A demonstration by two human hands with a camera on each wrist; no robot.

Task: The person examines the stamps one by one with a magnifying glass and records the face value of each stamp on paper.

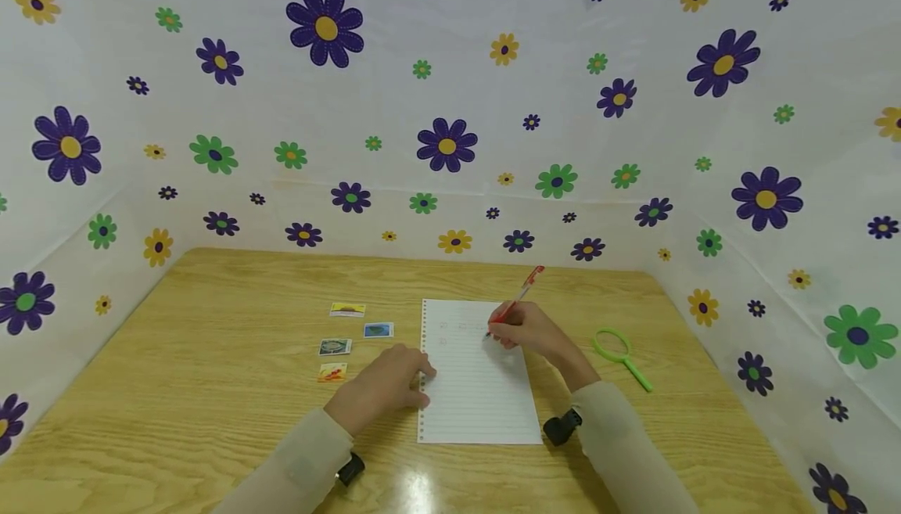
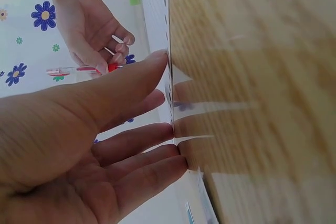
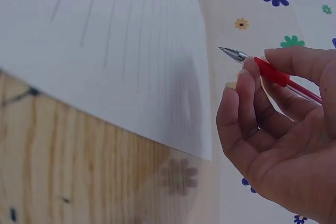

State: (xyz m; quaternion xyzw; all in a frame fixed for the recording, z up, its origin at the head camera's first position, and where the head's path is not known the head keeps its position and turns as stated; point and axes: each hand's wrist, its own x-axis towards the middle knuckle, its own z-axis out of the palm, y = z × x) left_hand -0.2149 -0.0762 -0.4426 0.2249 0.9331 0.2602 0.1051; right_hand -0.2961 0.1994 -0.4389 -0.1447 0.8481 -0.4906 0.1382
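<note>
A lined sheet of loose-leaf paper [image 1: 479, 404] lies on the table, punched holes along its left edge. My right hand [image 1: 528, 328] pinches a red pen [image 1: 526, 287] between thumb and fingers over the sheet's upper right part. In the right wrist view, the pen's metal tip points away from the fingers, and a gap shows between tip and sheet. Faint small marks stand near the top of the page. My left hand [image 1: 383, 387] rests at the paper's left edge, its thumb and fingertips touching there; in the left wrist view its fingers are fairly straight.
Left of the sheet lie several small picture cards, among them a yellow one [image 1: 348, 310], a blue one [image 1: 378, 330] and an orange one [image 1: 332, 373]. A green magnifying glass [image 1: 637, 373] lies to the right. A flower-patterned white cloth [image 1: 394, 107] surrounds the wooden table [image 1: 211, 389].
</note>
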